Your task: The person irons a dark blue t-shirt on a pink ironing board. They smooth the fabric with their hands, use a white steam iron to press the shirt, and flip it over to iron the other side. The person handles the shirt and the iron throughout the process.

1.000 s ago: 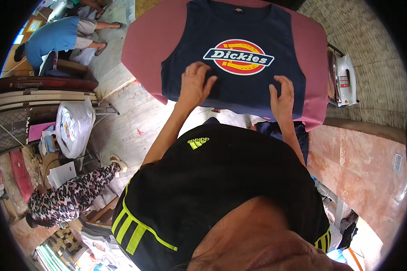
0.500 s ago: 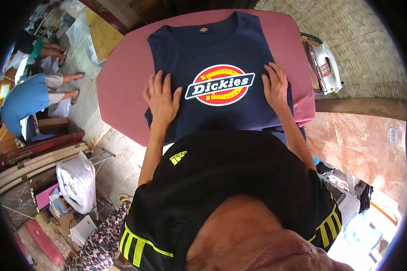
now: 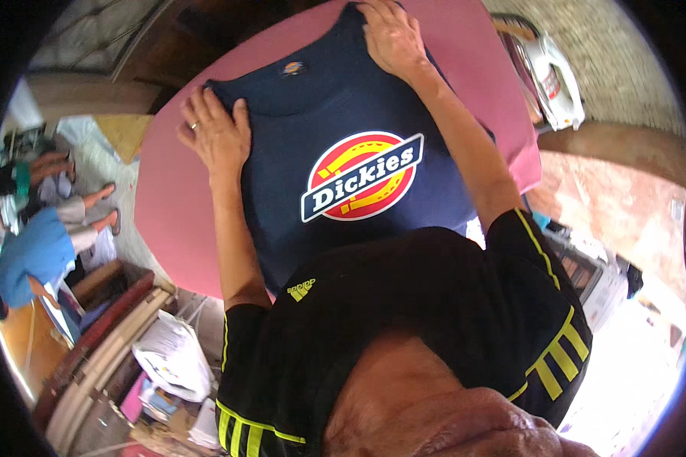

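A navy sleeveless shirt with a round red, yellow and white emblem lies flat on a pink padded board. My left hand rests palm down on the shirt's left shoulder, fingers spread, a ring on one finger. My right hand presses flat on the shirt's right shoulder at the far edge of the board. Both arms reach out from my black top with yellow stripes, which hides the shirt's lower hem.
A white clothes iron stands at the board's right end. A person in blue sits on the floor at the left. A white plastic bag and stacked boards lie at the lower left. A brick wall runs along the upper right.
Both hands have slid up the shirt from beside the emblem to its shoulders. The view has tilted, so the shirt now lies slanted.
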`<state>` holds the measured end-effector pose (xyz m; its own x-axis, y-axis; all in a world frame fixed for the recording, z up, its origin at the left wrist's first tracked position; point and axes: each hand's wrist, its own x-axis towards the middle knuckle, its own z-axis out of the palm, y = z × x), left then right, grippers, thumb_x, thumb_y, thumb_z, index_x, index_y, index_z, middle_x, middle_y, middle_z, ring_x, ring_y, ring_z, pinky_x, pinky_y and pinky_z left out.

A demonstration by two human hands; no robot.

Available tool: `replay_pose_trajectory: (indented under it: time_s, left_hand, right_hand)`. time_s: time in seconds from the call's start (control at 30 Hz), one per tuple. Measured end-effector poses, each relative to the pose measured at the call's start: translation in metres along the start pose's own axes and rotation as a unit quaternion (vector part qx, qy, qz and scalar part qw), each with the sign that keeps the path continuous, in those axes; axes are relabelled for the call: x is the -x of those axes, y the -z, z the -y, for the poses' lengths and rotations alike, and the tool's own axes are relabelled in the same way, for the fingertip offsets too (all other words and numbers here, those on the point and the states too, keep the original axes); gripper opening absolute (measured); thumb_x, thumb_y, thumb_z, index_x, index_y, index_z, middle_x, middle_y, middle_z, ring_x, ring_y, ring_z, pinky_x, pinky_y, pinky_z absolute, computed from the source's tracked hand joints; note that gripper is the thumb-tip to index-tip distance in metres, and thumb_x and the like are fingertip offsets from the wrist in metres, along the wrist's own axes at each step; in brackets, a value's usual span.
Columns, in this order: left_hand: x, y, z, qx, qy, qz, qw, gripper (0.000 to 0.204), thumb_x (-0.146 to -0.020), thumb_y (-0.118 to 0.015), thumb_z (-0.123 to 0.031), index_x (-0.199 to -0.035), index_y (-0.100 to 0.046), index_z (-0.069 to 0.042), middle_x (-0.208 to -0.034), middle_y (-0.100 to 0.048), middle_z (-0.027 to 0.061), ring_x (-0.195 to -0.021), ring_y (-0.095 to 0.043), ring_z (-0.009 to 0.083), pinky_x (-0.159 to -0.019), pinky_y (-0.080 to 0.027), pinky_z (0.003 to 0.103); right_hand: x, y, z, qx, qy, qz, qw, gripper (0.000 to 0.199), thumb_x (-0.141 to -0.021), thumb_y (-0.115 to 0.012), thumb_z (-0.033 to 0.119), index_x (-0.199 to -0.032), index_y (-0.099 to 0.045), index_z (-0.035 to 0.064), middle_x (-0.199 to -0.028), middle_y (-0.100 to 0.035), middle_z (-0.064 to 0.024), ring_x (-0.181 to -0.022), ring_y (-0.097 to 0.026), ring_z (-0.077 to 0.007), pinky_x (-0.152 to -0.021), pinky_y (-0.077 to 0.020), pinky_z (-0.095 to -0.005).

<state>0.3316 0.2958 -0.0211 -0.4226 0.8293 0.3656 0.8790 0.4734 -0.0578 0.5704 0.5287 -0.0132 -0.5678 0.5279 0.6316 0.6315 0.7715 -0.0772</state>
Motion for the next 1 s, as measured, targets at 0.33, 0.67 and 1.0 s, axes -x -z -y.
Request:
replay_pose_trajectory:
  time_s: [0.33,0.67,1.0]
  left_hand:
    - [-0.028,0.016,-0.207,0.348,-0.279,-0.003,0.895,0.067,-0.095,-0.060,-0.043,-0.142,-0.048,0.003,-0.152,-0.040,0.0240,-0.142,-0.035,0.0427,-0.112,-0.028,0.060]
    - [-0.036,-0.003,-0.244,0.175,-0.270,-0.028,0.946,0.078,-0.094,-0.057,-0.051,-0.147,-0.040,0.004,-0.154,-0.039,0.0253,-0.142,-0.034,0.0458,-0.117,-0.025,0.055]
    - [0.016,0.034,-0.257,0.148,-0.163,-0.073,0.973,0.065,-0.093,-0.061,-0.038,-0.143,-0.047,0.001,-0.154,-0.039,0.0196,-0.144,-0.033,0.0429,-0.115,-0.026,0.060]
  right_hand:
    - [0.104,0.132,-0.084,-0.106,-0.107,0.108,0.983,0.030,-0.093,-0.064,0.017,-0.122,-0.064,0.0064,-0.120,-0.062,-0.0159,-0.111,-0.060,-0.0360,-0.094,-0.0489,-0.0453]
    - [0.205,0.168,-0.082,-0.188,-0.247,0.054,0.949,0.020,-0.087,-0.070,0.005,-0.108,-0.068,0.0060,-0.090,-0.065,-0.0163,-0.088,-0.066,-0.0368,-0.079,-0.0549,-0.0430]
    - [0.184,0.165,-0.059,-0.209,-0.125,0.011,0.970,0.027,-0.084,-0.064,-0.005,-0.109,-0.068,0.0048,-0.114,-0.065,-0.0109,-0.106,-0.062,-0.0299,-0.092,-0.0498,-0.0408]
